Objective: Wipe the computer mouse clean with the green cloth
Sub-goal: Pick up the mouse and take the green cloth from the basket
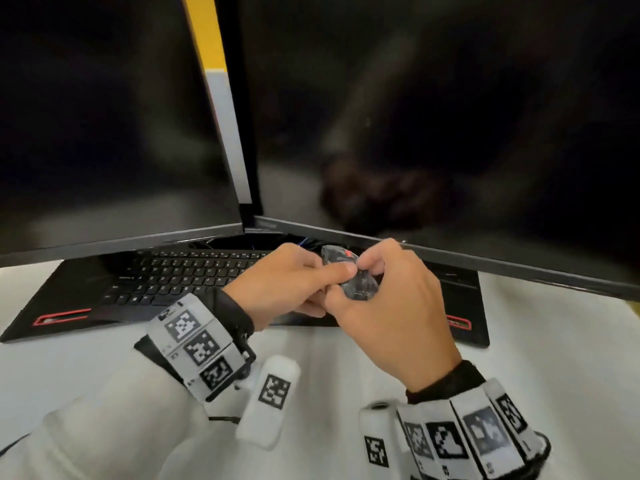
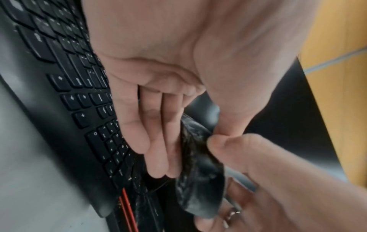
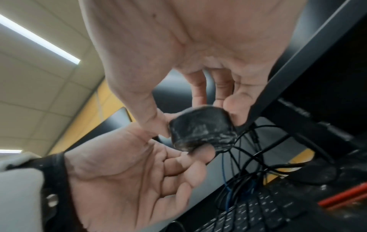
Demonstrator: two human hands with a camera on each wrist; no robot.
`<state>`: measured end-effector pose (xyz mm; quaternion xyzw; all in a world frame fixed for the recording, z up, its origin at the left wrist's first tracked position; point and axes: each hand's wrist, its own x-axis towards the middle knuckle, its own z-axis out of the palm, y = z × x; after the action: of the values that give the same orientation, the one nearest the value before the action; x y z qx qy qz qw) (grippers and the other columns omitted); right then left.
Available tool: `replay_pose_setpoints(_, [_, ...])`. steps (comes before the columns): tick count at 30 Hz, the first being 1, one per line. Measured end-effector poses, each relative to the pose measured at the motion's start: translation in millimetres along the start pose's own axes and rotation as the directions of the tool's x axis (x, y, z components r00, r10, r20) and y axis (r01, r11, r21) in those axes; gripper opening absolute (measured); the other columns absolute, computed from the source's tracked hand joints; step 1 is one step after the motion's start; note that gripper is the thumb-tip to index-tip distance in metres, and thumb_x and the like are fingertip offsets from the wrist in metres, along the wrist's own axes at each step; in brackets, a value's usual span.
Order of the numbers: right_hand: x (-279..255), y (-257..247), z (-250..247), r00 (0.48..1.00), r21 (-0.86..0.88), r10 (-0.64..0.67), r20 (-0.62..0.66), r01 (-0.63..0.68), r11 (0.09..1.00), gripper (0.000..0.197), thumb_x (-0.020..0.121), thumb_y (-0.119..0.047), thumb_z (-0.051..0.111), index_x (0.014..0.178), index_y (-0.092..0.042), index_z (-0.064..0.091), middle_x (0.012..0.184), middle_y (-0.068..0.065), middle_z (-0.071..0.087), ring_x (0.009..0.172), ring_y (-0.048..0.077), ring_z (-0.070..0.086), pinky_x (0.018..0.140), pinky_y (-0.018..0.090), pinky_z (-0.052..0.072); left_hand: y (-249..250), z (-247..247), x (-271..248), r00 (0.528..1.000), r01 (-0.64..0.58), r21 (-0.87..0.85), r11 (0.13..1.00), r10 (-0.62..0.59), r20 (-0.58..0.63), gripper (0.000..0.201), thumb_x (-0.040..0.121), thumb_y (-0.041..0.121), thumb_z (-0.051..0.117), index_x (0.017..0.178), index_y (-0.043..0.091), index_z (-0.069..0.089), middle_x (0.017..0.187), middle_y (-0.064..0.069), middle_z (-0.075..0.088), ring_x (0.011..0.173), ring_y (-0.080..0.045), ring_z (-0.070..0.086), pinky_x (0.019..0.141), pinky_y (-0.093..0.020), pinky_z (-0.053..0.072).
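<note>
The black computer mouse, streaked with whitish smudges, is held in the air above the keyboard by both hands. My left hand lays its thumb across the mouse's top, with its fingers underneath. My right hand pinches the mouse from the right between thumb and curled fingers. In the left wrist view the mouse lies against my left fingers. The right wrist view shows my right hand gripping the mouse by its sides, a left finger beneath it. No green cloth shows in any view.
A black keyboard with red accents lies on the white desk under the hands. Two dark monitors stand close behind it, meeting in a corner. Loose cables hang behind the keyboard under the right monitor.
</note>
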<state>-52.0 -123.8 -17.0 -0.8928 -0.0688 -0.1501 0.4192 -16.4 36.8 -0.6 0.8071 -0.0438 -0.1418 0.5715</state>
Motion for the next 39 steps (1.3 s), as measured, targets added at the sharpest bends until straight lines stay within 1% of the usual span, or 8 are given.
replay_pose_setpoints(5, [-3, 5, 6, 0.986, 0.043, -0.084, 0.145, 0.078, 0.996, 0.033, 0.073, -0.047, 0.085, 0.089, -0.031, 0.06, 0.097, -0.01, 0.064, 0.07, 0.002, 0.055, 0.06, 0.014, 0.037, -26, -22, -20, 0.997, -0.061, 0.059, 0.996, 0.059, 0.043, 0.04, 0.093, 0.033, 0.074, 0.097, -0.006, 0.066, 0.082, -0.015, 0.072, 0.075, -0.017, 0.074, 0.085, -0.036, 0.06])
replay_pose_setpoints(8, [-2, 4, 8, 0.985, 0.135, -0.091, 0.149, 0.071, 0.988, 0.028, 0.073, -0.035, 0.089, 0.087, -0.025, 0.067, 0.094, -0.006, 0.07, 0.084, 0.012, 0.068, 0.078, 0.034, 0.059, -42, -28, -43, 0.993, -0.114, 0.066, 0.991, 0.114, 0.005, 0.027, 0.096, 0.024, 0.073, 0.11, 0.002, 0.069, 0.089, -0.015, 0.074, 0.08, -0.017, 0.071, 0.085, -0.037, 0.058])
replay_pose_setpoints(13, [-22, -20, 11, 0.929, 0.454, 0.008, 0.37, -0.188, 0.871, 0.035, 0.086, -0.006, 0.081, 0.114, -0.01, 0.059, 0.105, 0.018, 0.076, 0.089, 0.028, 0.078, 0.081, 0.045, 0.065, -60, -40, -92, 0.98, -0.193, -0.045, 0.98, 0.19, -0.053, 0.035, 0.097, 0.011, 0.071, 0.131, 0.011, 0.063, 0.122, -0.018, 0.075, 0.109, -0.029, 0.075, 0.081, -0.034, 0.059])
replay_pose_setpoints(16, [-37, -36, 25, 0.889, 0.505, -0.035, 0.457, -0.228, 0.832, 0.035, 0.088, -0.001, 0.077, 0.119, -0.006, 0.062, 0.109, 0.022, 0.077, 0.097, 0.037, 0.078, 0.089, 0.056, 0.062, -63, -48, -113, 0.969, -0.235, -0.093, 0.968, 0.225, -0.105, 0.033, 0.098, 0.009, 0.069, 0.13, 0.008, 0.063, 0.12, -0.019, 0.076, 0.113, -0.036, 0.074, 0.081, -0.035, 0.061])
replay_pose_setpoints(21, [-35, -54, 50, 0.893, 0.567, -0.124, 0.433, -0.163, 0.808, 0.035, 0.088, 0.002, 0.075, 0.121, -0.007, 0.067, 0.118, 0.022, 0.074, 0.103, 0.035, 0.077, 0.093, 0.058, 0.06, -75, -71, -114, 0.936, -0.325, -0.152, 0.933, 0.295, -0.191, 0.034, 0.096, 0.016, 0.072, 0.13, 0.015, 0.066, 0.121, -0.016, 0.077, 0.117, -0.035, 0.072, 0.105, -0.055, 0.054])
replay_pose_setpoints(26, [-24, -59, 77, 0.902, 0.66, -0.172, 0.396, -0.149, 0.736, 0.039, 0.086, 0.005, 0.075, 0.123, -0.005, 0.067, 0.119, 0.024, 0.073, 0.107, 0.039, 0.075, 0.092, 0.058, 0.061, -99, -101, -111, 0.907, -0.349, -0.126, 0.928, 0.302, -0.292, 0.029, 0.098, 0.029, 0.07, 0.125, 0.018, 0.07, 0.115, -0.008, 0.079, 0.111, -0.029, 0.075, 0.101, -0.048, 0.057])
replay_pose_setpoints(32, [-30, -71, 95, 0.868, 0.716, -0.248, 0.43, -0.161, 0.68, 0.036, 0.085, 0.004, 0.076, 0.12, -0.002, 0.069, 0.115, 0.026, 0.074, 0.104, 0.044, 0.074, 0.085, 0.056, 0.062, -107, -115, -130, 0.881, -0.376, -0.145, 0.915, 0.304, -0.363, 0.036, 0.103, 0.036, 0.06, 0.122, 0.008, 0.071, 0.115, -0.019, 0.077, 0.11, -0.04, 0.073, 0.103, -0.058, 0.055])
replay_pose_setpoints(39, [-46, -110, 128, 0.817, 0.71, -0.329, 0.474, -0.134, 0.691, 0.034, 0.086, 0.0, 0.076, 0.119, 0.0, 0.068, 0.111, 0.026, 0.076, 0.103, 0.045, 0.075, 0.086, 0.057, 0.062, -118, -136, -176, 0.838, -0.333, -0.109, 0.937, 0.241, -0.49, 0.044, 0.108, 0.047, 0.047, 0.118, 0.015, 0.075, 0.113, -0.01, 0.08, 0.107, -0.029, 0.076, 0.096, -0.045, 0.061])
